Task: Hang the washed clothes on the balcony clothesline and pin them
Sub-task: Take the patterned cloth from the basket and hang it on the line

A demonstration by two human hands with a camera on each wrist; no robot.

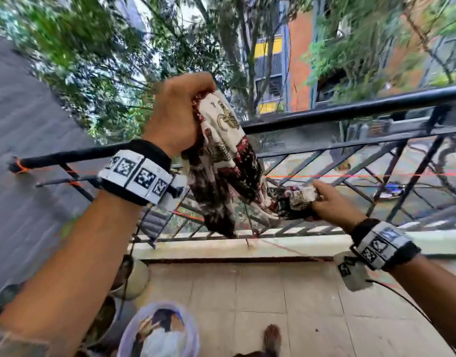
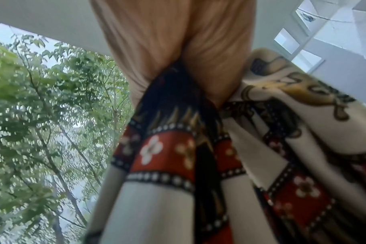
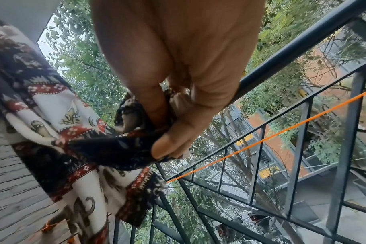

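A patterned cloth (image 1: 221, 161) in cream, dark red and black hangs between my two hands in front of the balcony railing. My left hand (image 1: 178, 114) grips one bunched end high up, above the top rail; the cloth (image 2: 178, 156) falls from its fist. Lower to the right, my right hand (image 1: 327, 199) pinches the other end of the cloth (image 3: 119, 148) between thumb and fingers. A thin orange clothesline (image 1: 350, 175) runs level across the railing just above the right hand, and the orange line (image 3: 282, 132) passes behind the cloth.
A black metal railing (image 1: 350, 112) with slanted bars (image 3: 299, 148) borders the balcony. A translucent basket (image 1: 159, 328) holding more laundry sits on the tiled floor near my bare foot (image 1: 272, 336). A grey wall (image 1: 28, 150) stands at left; pots (image 1: 134, 276) sit by it.
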